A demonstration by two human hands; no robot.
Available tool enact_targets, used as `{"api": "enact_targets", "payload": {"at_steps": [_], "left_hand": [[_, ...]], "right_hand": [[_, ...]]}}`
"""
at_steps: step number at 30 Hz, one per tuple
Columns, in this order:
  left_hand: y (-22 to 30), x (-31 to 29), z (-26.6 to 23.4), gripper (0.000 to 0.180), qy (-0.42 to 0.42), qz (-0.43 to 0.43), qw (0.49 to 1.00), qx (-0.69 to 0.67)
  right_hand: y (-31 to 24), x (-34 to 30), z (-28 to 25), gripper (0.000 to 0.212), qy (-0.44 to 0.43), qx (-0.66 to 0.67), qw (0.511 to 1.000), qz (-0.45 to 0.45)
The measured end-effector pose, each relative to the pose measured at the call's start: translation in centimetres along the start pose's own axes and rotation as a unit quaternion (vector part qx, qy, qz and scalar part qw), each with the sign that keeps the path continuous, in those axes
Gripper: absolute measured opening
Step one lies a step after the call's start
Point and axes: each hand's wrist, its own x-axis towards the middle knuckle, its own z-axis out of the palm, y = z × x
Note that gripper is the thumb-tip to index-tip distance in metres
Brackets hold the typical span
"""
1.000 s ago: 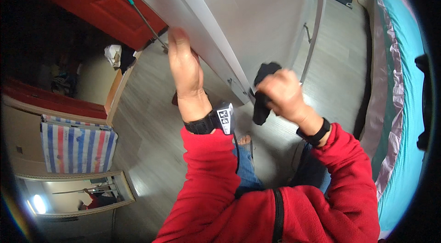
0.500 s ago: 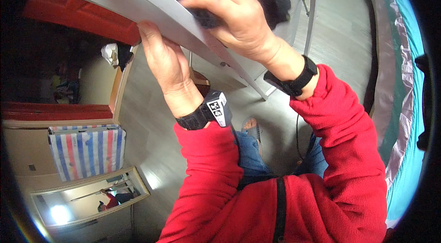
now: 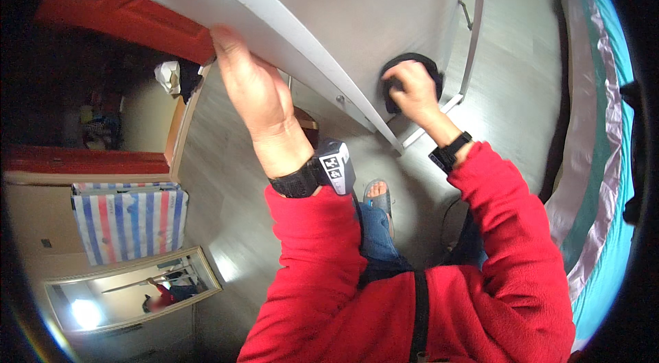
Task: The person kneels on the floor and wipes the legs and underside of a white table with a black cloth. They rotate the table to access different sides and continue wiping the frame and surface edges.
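Here, right hand (image 3: pixel 414 90) grips black cloth (image 3: pixel 390 99), left hand (image 3: pixel 255 93) against grey frame (image 3: pixel 274 39)

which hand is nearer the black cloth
Right. The right hand is on the black cloth itself; the left hand is well off to its left, by the opposite side of the pale panel.

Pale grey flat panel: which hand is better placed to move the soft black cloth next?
Right, probably: the right hand grips the cloth by the panel; the left hand is at its outer edge.
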Motion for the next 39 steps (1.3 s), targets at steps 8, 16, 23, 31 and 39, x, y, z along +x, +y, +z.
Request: {"api": "enact_targets", "payload": {"at_steps": [8,16,23,31,39], "left_hand": [[0.1,-0.5,0.0,0.060,0.023,-0.025,0.999,-0.012],[0.4,-0.3,-0.1,0.053,0.024,-0.018,1.000,-0.005],[0.5,-0.4,0.2,0.055,0.032,-0.024,0.999,-0.008],[0.2,0.3,0.1,0.059,0.039,0.014,0.999,0.024],[0.1,0.3,-0.4,0.063,0.025,-0.009,1.000,-0.004]], "right_hand": [[-11.4,8.4,-10.3,0.026,0.106,0.286,0.940,-0.153],[-15.7,10.5,-6.0,0.035,0.144,0.298,0.927,-0.176],[-8.4,2.6,-2.5,0.033,0.027,0.226,0.970,-0.082],[-7.7,0.1,-2.1,0.029,-0.065,0.226,0.971,0.041],[-13.3,10.2,-5.2,0.026,0.063,0.303,0.943,-0.122]]}}
